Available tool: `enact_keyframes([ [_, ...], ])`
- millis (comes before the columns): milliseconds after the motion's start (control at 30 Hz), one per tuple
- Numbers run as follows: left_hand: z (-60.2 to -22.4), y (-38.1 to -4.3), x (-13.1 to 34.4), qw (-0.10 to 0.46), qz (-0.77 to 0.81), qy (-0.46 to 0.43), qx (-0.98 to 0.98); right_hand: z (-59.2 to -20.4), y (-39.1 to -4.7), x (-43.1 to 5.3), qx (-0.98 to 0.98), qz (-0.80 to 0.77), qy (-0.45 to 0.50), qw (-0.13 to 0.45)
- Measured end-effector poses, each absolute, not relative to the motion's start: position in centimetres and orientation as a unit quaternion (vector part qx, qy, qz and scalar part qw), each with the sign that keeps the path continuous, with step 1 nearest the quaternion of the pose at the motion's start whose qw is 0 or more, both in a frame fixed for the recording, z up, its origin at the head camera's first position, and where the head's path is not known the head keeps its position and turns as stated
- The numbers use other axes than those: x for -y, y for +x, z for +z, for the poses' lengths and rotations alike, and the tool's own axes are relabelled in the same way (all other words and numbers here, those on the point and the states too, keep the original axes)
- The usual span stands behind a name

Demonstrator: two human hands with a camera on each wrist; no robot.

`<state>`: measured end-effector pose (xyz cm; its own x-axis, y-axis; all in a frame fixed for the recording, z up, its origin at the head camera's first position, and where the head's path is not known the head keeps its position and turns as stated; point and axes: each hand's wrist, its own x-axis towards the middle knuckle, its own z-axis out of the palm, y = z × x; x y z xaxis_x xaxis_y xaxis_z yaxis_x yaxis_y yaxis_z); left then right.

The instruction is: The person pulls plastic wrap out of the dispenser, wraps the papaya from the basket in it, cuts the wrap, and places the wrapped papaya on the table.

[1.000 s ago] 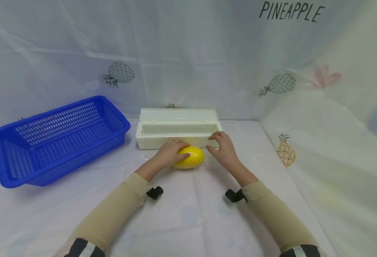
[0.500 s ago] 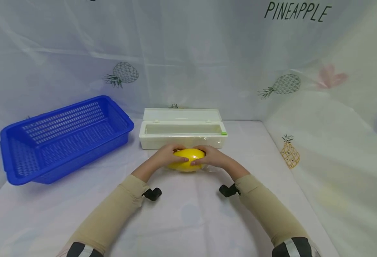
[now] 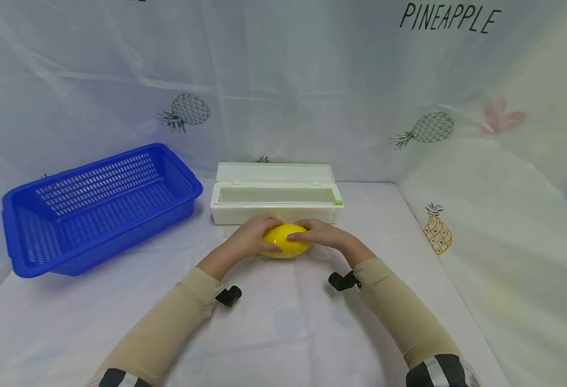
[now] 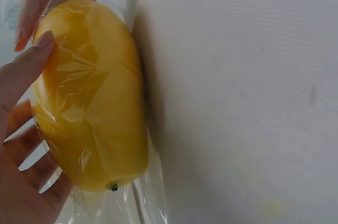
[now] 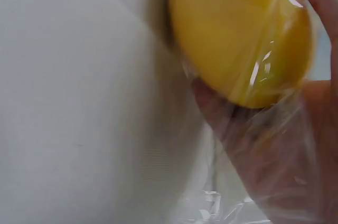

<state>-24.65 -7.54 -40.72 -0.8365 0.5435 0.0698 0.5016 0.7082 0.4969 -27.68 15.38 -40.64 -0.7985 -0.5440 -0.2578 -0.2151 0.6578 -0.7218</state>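
Observation:
A yellow fruit (image 3: 290,248), smooth and oval with a small green stem end, lies in front of the white box. Clear plastic film (image 3: 321,251) covers it, wrinkled across its side in the left wrist view. My left hand (image 3: 246,237) grips the fruit's left end, thumb on the near side and fingers curled behind. From the right, my right hand (image 3: 330,235) holds the other end, its thumb pressed on the top. Seen from the right wrist, loose film (image 5: 248,145) hangs over the right-hand fingers (image 5: 207,100). The fingertips behind the fruit are partly hidden in the head view.
Behind the hands stands a long white box (image 3: 264,216) with its lid (image 3: 273,173) raised and a green tab (image 3: 338,202) at its right rim. A blue plastic basket (image 3: 119,236) sits at the left. A pale cloth (image 3: 283,349) covers the table.
The right hand has come from the box's right end to the fruit and now holds it. The left hand shifts its grip on the fruit; the green tab has come into view.

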Motion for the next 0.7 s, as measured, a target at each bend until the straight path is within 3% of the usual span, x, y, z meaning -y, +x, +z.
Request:
enact_keyframes([
  [200, -40.7, -25.5, 7.5, 0.062, 0.253, 0.281, -0.924, -38.7, -26.6, -14.8, -0.912, -0.335, -0.225, 0.080],
  [267, -40.6, -25.7, 7.5, 0.069, 0.260, 0.281, -0.921, -38.2, -26.0, -14.2, -0.913, -0.329, -0.235, 0.058],
  [533, -40.3, -26.1, 7.8, 0.097, 0.337, 0.234, -0.907, -39.2, -26.7, -13.0, -0.915, -0.262, -0.287, 0.104],
  [700, -39.7, -25.8, 7.0, 0.045, 0.273, 0.261, -0.925, -38.7, -27.9, -13.2, -0.909, -0.263, -0.293, 0.136],
])
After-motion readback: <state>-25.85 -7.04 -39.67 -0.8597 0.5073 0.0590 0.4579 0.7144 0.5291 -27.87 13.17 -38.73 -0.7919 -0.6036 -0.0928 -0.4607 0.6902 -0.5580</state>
